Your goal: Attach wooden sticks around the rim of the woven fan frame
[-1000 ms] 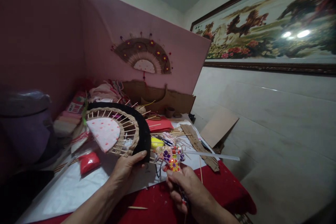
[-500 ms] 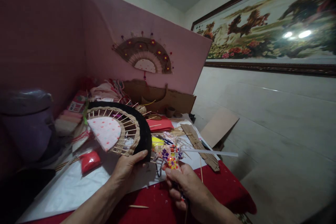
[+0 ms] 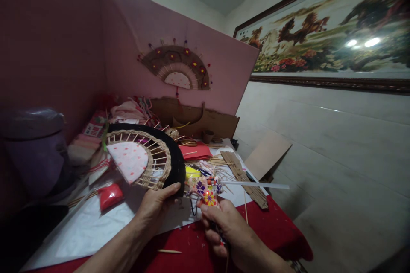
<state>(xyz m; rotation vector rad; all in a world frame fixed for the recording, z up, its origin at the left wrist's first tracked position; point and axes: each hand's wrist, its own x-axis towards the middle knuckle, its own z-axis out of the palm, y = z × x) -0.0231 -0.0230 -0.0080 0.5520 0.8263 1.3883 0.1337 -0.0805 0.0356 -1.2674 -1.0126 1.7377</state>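
Observation:
My left hand (image 3: 158,204) grips the lower right end of a half-round fan, thumb on top of its black rim (image 3: 174,153). Thin wooden sticks run out through a woven twine band (image 3: 166,164) to the rim, and the fan's centre is a white half-disc with pink dots (image 3: 130,160). In my right hand (image 3: 224,224) is a hot glue gun (image 3: 209,197) covered in a flower pattern, fingers wrapped round its handle. A translucent glue stick (image 3: 256,184) juts from its back to the right. The gun's front is close to the rim; whether its tip touches cannot be made out.
A finished-looking fan (image 3: 176,66) hangs on the pink panel. Around the table lie a red packet (image 3: 109,197), red paper (image 3: 195,150), a corrugated cardboard strip (image 3: 246,179) and a pointed stick (image 3: 169,251) near the front. A lidded purple bin (image 3: 35,158) stands left.
The glue gun has shifted very slightly left, toward the fan's black rim. The left hand and the fan look the same.

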